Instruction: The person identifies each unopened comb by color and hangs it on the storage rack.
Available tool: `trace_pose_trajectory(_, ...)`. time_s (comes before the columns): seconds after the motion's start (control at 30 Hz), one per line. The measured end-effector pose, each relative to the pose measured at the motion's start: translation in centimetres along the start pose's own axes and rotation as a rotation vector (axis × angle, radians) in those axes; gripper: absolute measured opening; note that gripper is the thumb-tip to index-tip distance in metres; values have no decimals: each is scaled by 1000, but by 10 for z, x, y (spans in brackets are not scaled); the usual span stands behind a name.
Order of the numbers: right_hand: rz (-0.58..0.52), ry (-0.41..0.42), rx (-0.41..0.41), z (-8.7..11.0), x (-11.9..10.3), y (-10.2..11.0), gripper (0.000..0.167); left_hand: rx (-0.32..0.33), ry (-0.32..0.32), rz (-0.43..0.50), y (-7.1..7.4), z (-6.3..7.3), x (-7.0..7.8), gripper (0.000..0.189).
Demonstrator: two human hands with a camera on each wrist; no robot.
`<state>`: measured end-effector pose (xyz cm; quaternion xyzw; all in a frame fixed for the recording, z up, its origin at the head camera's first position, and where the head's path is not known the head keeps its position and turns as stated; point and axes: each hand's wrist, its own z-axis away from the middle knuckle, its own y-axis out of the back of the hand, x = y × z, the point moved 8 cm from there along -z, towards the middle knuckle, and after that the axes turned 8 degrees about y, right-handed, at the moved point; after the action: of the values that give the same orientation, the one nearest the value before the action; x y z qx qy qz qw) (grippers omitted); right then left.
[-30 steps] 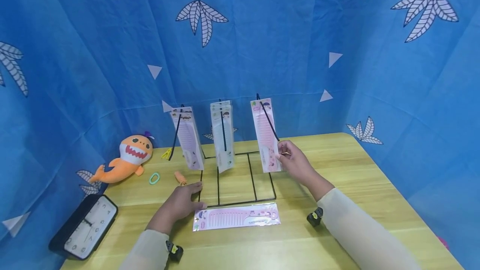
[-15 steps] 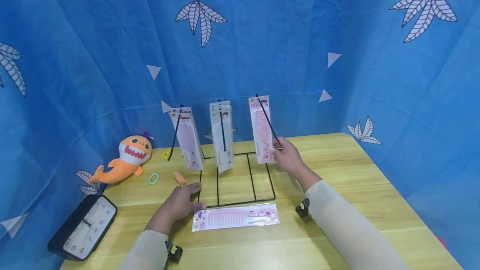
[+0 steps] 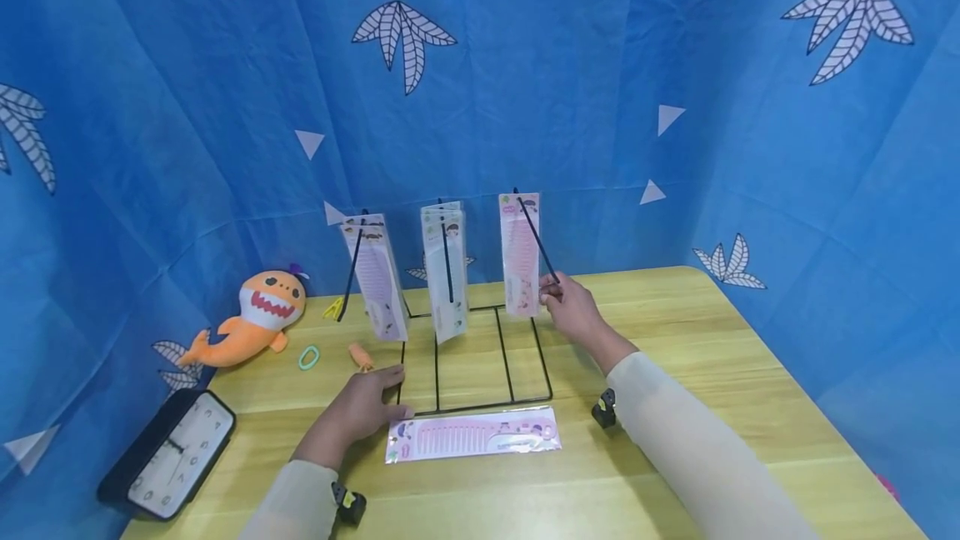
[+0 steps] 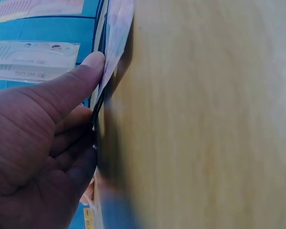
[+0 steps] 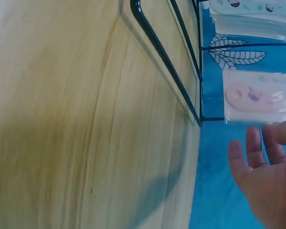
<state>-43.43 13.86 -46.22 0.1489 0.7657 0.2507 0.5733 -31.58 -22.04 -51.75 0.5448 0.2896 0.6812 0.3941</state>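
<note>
A black wire display rack (image 3: 472, 406) stands on the wooden table with packaged combs hanging from its hooks. My left hand (image 3: 360, 402) holds the rack's front left corner, thumb on the front bar; the left wrist view shows the thumb (image 4: 81, 76) beside a package edge. On the right hook hangs a packaged pink comb (image 3: 519, 252). At its lower right edge is my right hand (image 3: 581, 311), fingers loosely bent; in the right wrist view the fingertips (image 5: 252, 136) lie beside the package, not wrapped round it. Another packaged pink comb (image 3: 472, 433) lies before the rack.
Packaged purple combs (image 3: 377, 282) hang on the left hook, pale green ones (image 3: 445, 273) on the middle. To the left are an orange shark toy (image 3: 258, 315), a green ring (image 3: 308, 357), a yellow clip (image 3: 333, 308), an orange item (image 3: 360, 356) and a clock (image 3: 176, 452).
My right hand has moved back and left, and the pink comb on the right hook has slid back and now hangs straighter. My left hand has stayed at the rack's corner.
</note>
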Motion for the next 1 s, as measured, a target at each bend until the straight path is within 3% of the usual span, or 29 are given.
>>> trace_pose_trajectory(0.23,4,32,27,17,5,15,39,-4,-6,8,0,2,3,72)
trace_pose_trajectory(0.4,12,81,-24,44,-4,16,49,-3,-19,8,1,2,3,71)
trace_pose_trajectory(0.53,44,196,-130,71,-27,5,51,-4,-13,11,2,1,2,72)
trace_pose_trajectory(0.67,102,336,-313,102,-51,-15,53,-7,-18,-7,4,1,4,71)
trace_pose_trajectory(0.8,215,431,-490,131,-60,-42,55,-11,-14,-16,5,1,4,70)
trace_pose_trajectory(1.0,395,546,-574,158,-61,-62,47,-16,-7,3,2,1,3,71)
